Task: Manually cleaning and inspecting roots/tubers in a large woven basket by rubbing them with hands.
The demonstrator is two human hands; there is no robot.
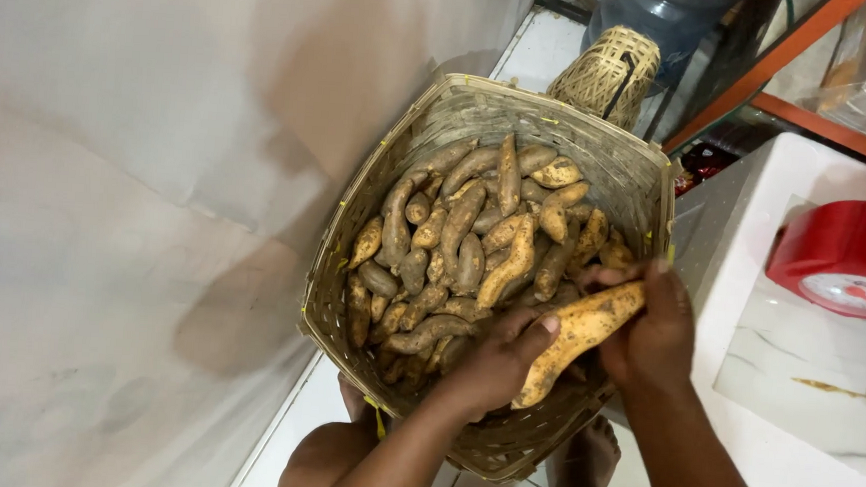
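— Pale wall on one side, white tiled floor (540, 54) below: where exactly are the hands?

— Over the near right corner of a woven basket (441, 109) standing on that floor. The left hand (491, 367) is curled around the lower, narrower end of a large sweet potato (579, 338), thumb laid along its top. The right hand (653, 327) is wrapped over the upper, thicker end, fingers closed on it. So both hands grip the one tuber, which lies tilted just above the heap.

— And around them?

— The basket is filled with sweet potatoes (473, 246), mostly smaller and browner than the one held, piled toward its far wall. Bare knees show under the near rim. Beyond the far corner sits a small woven holder (604, 68) with a blue water jug (668, 12) behind it. To the right, a white tabletop (796, 376) carries a red kitchen scale (838, 258).

— How should a tuber like that be handled well?

— I'd judge that supporting both ends is right, since a long root can snap if levered by one end. Turning it slowly between the palms would show all sides, and keeping it low over the heap would soften any slip.
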